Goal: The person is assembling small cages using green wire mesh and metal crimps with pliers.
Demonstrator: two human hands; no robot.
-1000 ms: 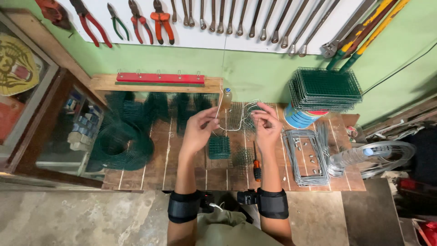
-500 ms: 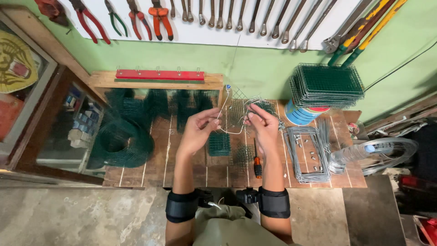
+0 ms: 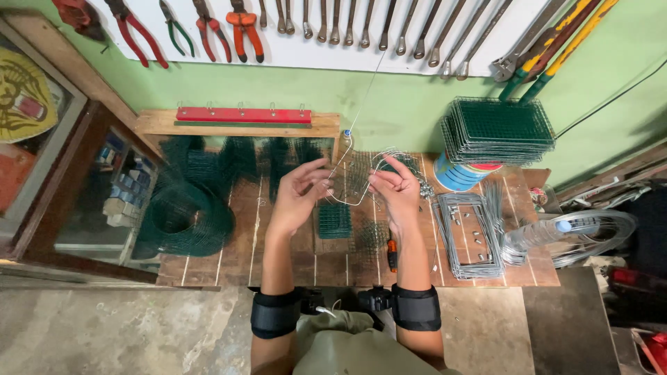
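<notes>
Both hands have dropped slightly and I now see my left hand and right hand each pinching the bent wire above the counter, its long tail running up-right toward the wall, loop between them.

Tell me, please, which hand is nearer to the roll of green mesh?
Left. The left hand is just right of the roll of green mesh; the right hand is farther right, past it.

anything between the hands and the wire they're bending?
Nothing visible. Left hand and right hand both already pinch the bent wire above the bench; its long end rises free toward the tool wall.
</notes>
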